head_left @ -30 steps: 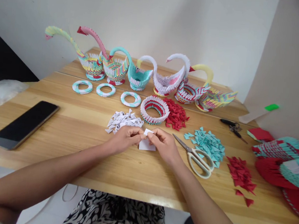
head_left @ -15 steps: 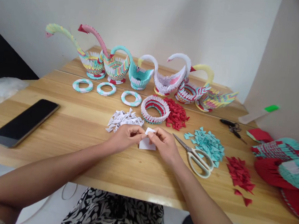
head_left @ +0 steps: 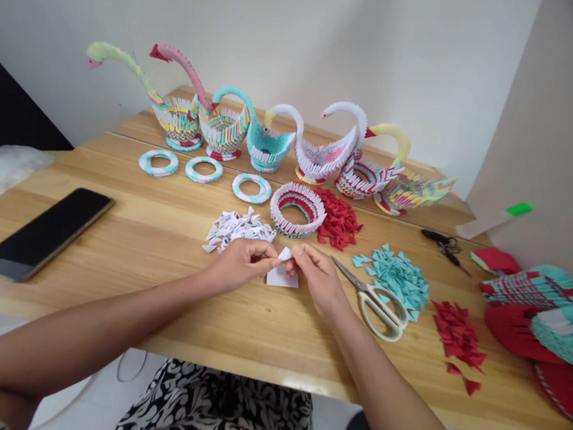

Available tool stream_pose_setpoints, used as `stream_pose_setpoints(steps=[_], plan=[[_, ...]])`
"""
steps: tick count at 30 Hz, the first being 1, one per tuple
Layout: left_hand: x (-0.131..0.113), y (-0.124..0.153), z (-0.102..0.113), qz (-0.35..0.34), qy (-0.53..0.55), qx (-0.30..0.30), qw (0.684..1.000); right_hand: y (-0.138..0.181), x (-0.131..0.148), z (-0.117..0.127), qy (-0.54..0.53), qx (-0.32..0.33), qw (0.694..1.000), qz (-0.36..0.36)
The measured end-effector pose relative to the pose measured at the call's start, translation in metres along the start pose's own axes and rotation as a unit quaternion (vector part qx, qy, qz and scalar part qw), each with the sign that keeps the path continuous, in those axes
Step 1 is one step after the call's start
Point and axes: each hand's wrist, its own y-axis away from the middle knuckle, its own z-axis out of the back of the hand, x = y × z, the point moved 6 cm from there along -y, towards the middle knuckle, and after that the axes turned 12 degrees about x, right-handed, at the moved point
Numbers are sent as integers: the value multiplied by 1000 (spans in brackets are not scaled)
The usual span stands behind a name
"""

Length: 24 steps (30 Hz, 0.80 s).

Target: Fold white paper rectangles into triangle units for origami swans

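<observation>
- Left hand (head_left: 242,263) and right hand (head_left: 315,275) together pinched a small white paper piece (head_left: 284,253), fingertips meeting above the tabletop (head_left: 163,244) near the middle of its front edge.
- White paper stack (head_left: 282,279) lay directly beneath.
- Folded white triangles (head_left: 238,227) sat just behind the left hand.
- Scissors (head_left: 374,299) lay just right of the right hand.

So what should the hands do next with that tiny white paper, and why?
Probably press the fold flat: the left hand and right hand pinch the small white paper piece between fingertips, half-folded, above the white paper rectangles near the pile of folded white triangles.
</observation>
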Motion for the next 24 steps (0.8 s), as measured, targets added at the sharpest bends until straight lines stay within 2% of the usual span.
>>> stream_pose_setpoints(steps=[12,19,24], plan=[[0,1,-4,6,-57,18,998,3,9,-2,143,-34,989,10],[1,0,-3,9,-63,19,998,1,4,-3,59,2,998,6],[-2,1,-6,4,-80,40,996,1,7,2,113,-38,993,10]])
